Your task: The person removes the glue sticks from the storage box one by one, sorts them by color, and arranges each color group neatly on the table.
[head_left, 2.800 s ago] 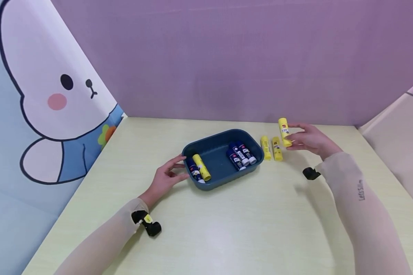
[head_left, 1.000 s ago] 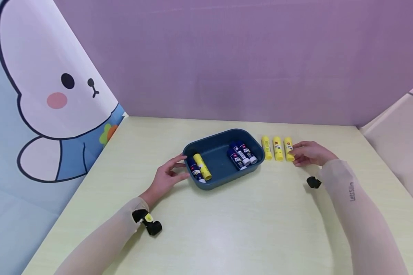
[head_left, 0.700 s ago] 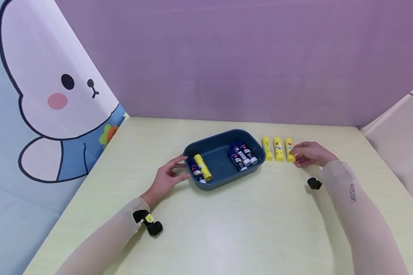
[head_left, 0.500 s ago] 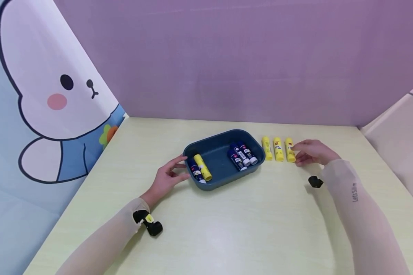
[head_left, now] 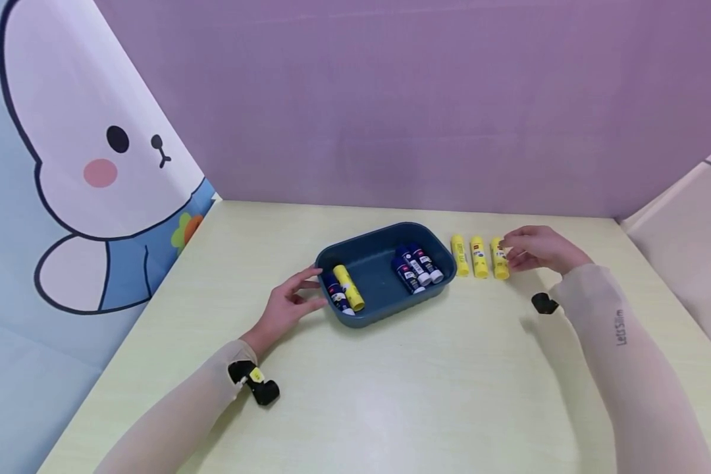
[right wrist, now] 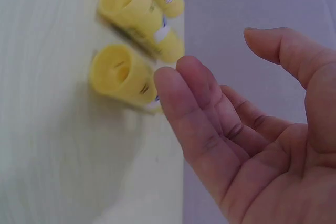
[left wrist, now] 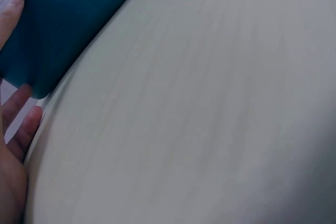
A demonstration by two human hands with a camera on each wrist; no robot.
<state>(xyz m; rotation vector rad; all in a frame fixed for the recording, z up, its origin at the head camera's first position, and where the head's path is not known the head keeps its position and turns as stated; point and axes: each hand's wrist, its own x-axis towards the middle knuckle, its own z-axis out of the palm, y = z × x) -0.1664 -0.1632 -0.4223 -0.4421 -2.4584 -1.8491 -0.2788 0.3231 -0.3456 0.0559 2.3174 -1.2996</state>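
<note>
While only R-wrist cam shows recessed tube ends (right wrist: 108,70), L hand (head_left: 280,311) & R hand (head_left: 543,249) look relaxed.

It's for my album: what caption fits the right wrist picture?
The right hand's fingers near yellow tubes lying on a pale table.

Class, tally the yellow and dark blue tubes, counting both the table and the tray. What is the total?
Yellow tubes: 4 (3 on the table, 1 in the tray)
Dark blue tubes: 4 (all in the tray)
Total: 8
</note>
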